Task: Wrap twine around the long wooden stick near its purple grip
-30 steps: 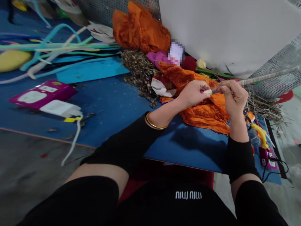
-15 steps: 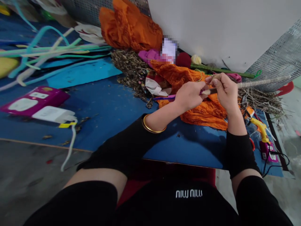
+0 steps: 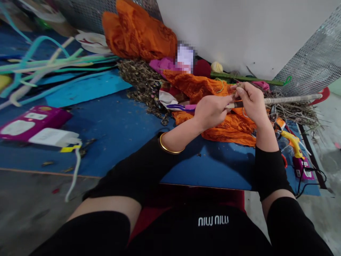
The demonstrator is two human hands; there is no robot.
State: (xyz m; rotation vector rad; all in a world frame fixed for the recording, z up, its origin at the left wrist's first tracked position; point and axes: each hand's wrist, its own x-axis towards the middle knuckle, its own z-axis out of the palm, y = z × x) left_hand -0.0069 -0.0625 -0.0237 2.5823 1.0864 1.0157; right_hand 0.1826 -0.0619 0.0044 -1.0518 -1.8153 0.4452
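Observation:
A long stick, bound with pale wrapping along its right part, runs level through both hands above the orange cloth. My left hand is closed round its left end. A purple cord loop sticks out to the left of that hand; how it joins the stick is hidden. My right hand is closed on the stick further right, thumb and forefinger pinched together at its upper side. Something small and brownish is at those fingertips, too small to name.
Dried plant stems lie behind left, and thin twigs lie right. A yellow-handled tool and pliers rest by the table's right end. Fuzzy coloured stems, a purple packet and a blue sheet occupy the left.
The view has shifted slightly, moving the table's things leftward in the picture. The stick's right end sits a little lower, and the purple loop shows more openly. Both hands keep their hold.

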